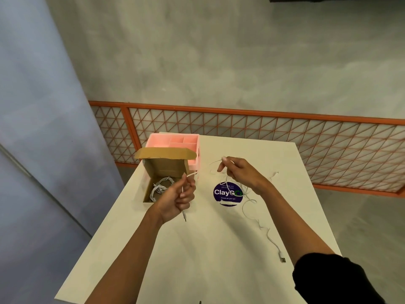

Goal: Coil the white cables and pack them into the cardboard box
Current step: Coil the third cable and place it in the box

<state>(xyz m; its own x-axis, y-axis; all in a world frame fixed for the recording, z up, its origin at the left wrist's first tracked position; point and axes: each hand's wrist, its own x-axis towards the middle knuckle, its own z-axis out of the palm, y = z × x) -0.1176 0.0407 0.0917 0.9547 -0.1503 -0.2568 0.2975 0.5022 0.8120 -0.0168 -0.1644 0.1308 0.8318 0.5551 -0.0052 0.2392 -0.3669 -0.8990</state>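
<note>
Above the table (219, 249), left hand (177, 198) grips the white cable (247, 207) plug-down, right hand (238, 172) pinches its loops, the slack trailing toward the near-right edge, beside the open cardboard box (157, 170).

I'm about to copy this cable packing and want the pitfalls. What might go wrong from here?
1. The white cable trails kinked across the table to its USB plug near the right edge; pulling may snag it or drop the plug over the edge.
2. The right hand holds loose loops that may slip and tangle.
3. The cardboard box already holds a coiled cable; a slack coil may not fit.
</note>
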